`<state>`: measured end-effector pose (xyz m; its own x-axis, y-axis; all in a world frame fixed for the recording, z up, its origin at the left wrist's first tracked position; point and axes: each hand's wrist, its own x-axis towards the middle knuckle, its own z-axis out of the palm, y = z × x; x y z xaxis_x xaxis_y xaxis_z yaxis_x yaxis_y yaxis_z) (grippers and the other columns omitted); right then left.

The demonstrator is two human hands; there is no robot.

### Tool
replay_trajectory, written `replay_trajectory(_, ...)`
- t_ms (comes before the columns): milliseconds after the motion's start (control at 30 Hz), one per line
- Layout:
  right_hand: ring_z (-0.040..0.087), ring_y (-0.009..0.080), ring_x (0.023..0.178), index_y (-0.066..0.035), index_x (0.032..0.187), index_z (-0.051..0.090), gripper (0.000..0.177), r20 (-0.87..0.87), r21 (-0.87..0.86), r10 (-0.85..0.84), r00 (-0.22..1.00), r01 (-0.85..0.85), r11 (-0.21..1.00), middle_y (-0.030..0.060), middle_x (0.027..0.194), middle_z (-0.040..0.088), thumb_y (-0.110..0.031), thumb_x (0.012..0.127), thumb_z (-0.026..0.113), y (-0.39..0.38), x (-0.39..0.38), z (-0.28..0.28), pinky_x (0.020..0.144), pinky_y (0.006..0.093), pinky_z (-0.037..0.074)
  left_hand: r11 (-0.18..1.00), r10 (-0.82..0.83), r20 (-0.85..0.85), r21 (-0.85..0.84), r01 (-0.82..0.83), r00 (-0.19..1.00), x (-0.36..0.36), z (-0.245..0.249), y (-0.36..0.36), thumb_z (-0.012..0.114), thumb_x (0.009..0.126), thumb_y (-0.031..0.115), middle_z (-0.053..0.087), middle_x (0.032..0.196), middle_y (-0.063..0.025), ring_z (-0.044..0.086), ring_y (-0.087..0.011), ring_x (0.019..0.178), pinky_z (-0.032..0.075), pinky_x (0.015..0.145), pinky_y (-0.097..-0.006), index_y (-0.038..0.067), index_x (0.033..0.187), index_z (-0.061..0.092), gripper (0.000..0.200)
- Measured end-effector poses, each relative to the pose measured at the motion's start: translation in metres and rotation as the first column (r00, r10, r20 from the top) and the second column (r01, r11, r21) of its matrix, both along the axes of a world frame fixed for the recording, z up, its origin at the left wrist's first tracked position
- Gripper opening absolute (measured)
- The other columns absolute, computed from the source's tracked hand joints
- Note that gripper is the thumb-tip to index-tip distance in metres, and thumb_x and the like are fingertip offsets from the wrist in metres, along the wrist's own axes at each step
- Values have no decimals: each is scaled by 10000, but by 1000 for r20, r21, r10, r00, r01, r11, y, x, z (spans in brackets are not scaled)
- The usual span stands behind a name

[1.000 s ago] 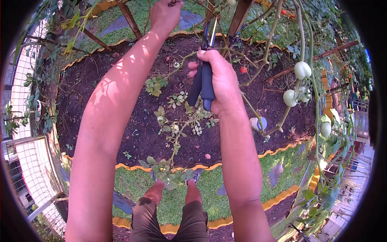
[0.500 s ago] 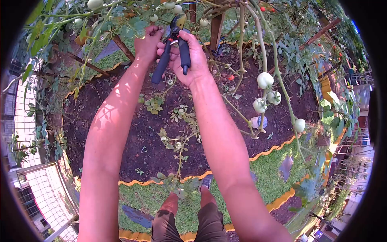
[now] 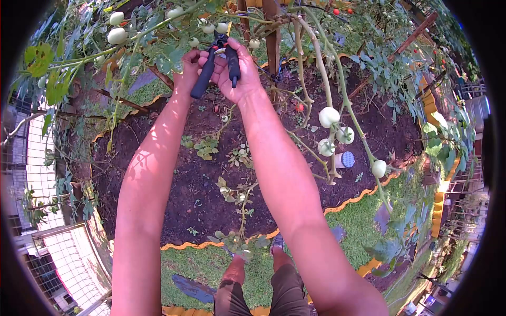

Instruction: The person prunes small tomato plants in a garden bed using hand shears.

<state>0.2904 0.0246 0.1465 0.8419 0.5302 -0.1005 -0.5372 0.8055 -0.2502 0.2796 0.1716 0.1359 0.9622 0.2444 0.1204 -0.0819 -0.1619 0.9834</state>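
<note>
Looking down from the head camera. Reaching up with both arms into a green tomato vine [image 3: 315,55] trained beside a brown wooden stake [image 3: 271,31]. Holding black-handled steel pruning shears [image 3: 203,76] in the right hand [image 3: 238,73], grip clamped round one handle, the other handle splayed out toward the left. Keeping the left hand [image 3: 185,67] just beside the shears' head, fingers curled in; impossible to tell whether that grip pinches a stem or merely touches the tool. Cannot make out the blades, hidden among leaves high in the vine near a few small pale fruits.

Judging the work as partway. Handles apart, so probably no cut closed on this stem yet. Leafy cut sprigs [image 3: 240,197] lying on the dark soil bed [image 3: 174,174] below, suggesting some trimming done already. Plenty of growth uncut, with a cluster of pale green tomatoes [image 3: 329,117] hanging to the right and round pale ones [image 3: 116,36] at upper left.

Standing on a green grass strip [image 3: 205,266] at the bed's wavy orange edging [image 3: 348,203]. Dark, loose, mostly bare soil, dotted with seedlings, a small red tomato [image 3: 299,107] and a short white cylinder with a blue patterned top [image 3: 345,159]. Outdoors in bright sun, with a white wire-mesh fence [image 3: 58,247] on the left and more staked plants away to the right.
</note>
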Motion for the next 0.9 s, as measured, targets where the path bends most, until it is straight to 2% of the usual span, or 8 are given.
replay_trajectory(33,742,390,800,19,1090,585,434,8,14,0,1000,0,1000,274,955,724,-406,1003,602,0,2,-1,721,544,634,996,-21,6,-83,21,1000,-1,-1,-1,634,876,22,732,958,-36,672,-96,750,540,630,-229,-10,1171,708,306)
replay_trajectory(133,742,394,803,12,1113,579,439,26,34,7,1000,-8,999,283,971,724,-413,1006,601,1,10,-4,728,548,634,999,-35,23,-30,35,999,-3,-5,0,687,905,61,740,975,-50,669,-102,844,537,738,-247,34,1106,719,205)
replay_trajectory(267,742,401,804,-24,1169,556,427,15,10,-3,1000,2,1000,294,992,723,-417,1008,604,4,15,-3,723,551,634,998,-55,98,-1,55,994,-2,-12,1,691,922,72,737,952,-31,656,-88,860,527,758,-259,29,1100,724,186)
replay_trajectory(333,742,389,859,11,1153,579,445,40,-66,-44,998,46,997,277,999,727,-411,1012,579,4,14,1,772,537,629,997,-77,84,-24,79,993,-1,-14,3,686,941,93,735,950,-29,656,-93,867,528,764,-271,24,1106,722,183)
replay_trajectory(633,735,337,825,27,1162,585,465,80,-39,-50,996,54,998,225,947,726,-408,998,590,5,22,-1,756,510,622,980,5,17,200,-8,1000,3,-19,2,705,966,207,756,929,-69,662,-105,796,522,719,-292,11,1079,739,229)
replay_trajectory(767,730,316,823,23,1123,600,454,51,-21,-43,998,44,999,193,925,722,-412,993,595,4,25,-5,755,491,616,979,69,15,191,-70,998,4,-23,-2,702,946,183,756,877,-79,667,-119,753,528,689,-306,9,1059,747,212)
replay_trajectory(867,732,323,854,20,1103,607,456,51,202,117,992,-125,971,204,977,727,-421,987,598,2,31,-17,785,497,615,974,118,-15,199,-112,993,6,-29,0,702,924,142,756,870,-75,671,-120,751,530,675,-311,6,1046,748,188)
replay_trajectory(900,731,332,867,19,1104,608,455,39,127,84,996,-88,988,217,995,725,-420,985,597,3,32,-22,798,508,614,972,110,-29,213,-102,993,7,-30,3,699,919,125,757,874,-74,673,-119,754,530,672,-311,4,1047,746,182)
